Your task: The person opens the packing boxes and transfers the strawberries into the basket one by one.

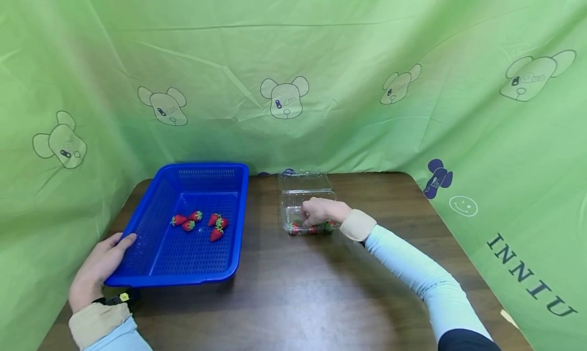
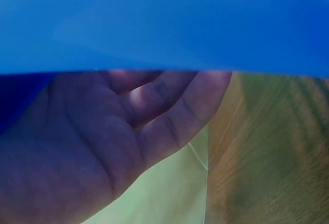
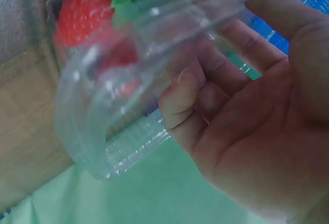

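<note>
My left hand [image 1: 98,264] grips the left side rim of a blue plastic basket [image 1: 197,278], thumb over the top. In the left wrist view, its fingers [image 2: 175,106] pass behind the blue wall. Several red strawberries [image 1: 216,234] with green leaves lie in the basket in two loose groups. My right hand [image 1: 321,211] reaches down into an open clear plastic clamshell box [image 1: 286,208]. Strawberries [image 3: 85,13] line the near side of the box. The right fingers are partly curled inside it; the fingertips are partly hidden, and whether they hold a strawberry is unclear.
A brown wooden table [image 1: 284,300] carries both containers. The box's clear lid [image 1: 304,181] stands raised at the back. Green printed cloth [image 1: 220,65] hangs behind and along both sides of the table.
</note>
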`<state>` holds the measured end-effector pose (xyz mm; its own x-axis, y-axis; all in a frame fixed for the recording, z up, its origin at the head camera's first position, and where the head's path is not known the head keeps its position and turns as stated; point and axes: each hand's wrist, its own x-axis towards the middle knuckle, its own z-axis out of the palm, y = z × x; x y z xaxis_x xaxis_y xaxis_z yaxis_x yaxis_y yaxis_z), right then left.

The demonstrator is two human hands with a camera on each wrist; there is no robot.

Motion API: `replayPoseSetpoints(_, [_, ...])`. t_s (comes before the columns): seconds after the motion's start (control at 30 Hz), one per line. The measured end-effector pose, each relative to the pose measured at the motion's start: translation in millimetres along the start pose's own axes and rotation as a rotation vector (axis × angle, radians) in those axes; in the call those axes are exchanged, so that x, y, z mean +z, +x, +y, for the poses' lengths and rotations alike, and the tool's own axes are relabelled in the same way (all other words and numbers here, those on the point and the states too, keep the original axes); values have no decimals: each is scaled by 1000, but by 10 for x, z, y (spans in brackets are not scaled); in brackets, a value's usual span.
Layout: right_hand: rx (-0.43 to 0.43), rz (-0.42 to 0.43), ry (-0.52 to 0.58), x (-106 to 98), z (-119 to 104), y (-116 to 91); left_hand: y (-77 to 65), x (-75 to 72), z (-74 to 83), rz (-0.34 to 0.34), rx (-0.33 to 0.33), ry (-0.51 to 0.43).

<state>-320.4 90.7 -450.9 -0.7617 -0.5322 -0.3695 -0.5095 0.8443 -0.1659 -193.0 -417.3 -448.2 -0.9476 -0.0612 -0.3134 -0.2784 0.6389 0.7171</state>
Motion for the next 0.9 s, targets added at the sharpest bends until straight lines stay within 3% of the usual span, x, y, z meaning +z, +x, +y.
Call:
replayPoseSetpoints(0.47, [-35, 45, 18, 62, 29, 33, 13, 15, -29, 13, -6, 30])
replayPoseSetpoints(0.9, [-85, 108, -30, -55, 85, -6, 12, 4, -16, 10, -5, 29])
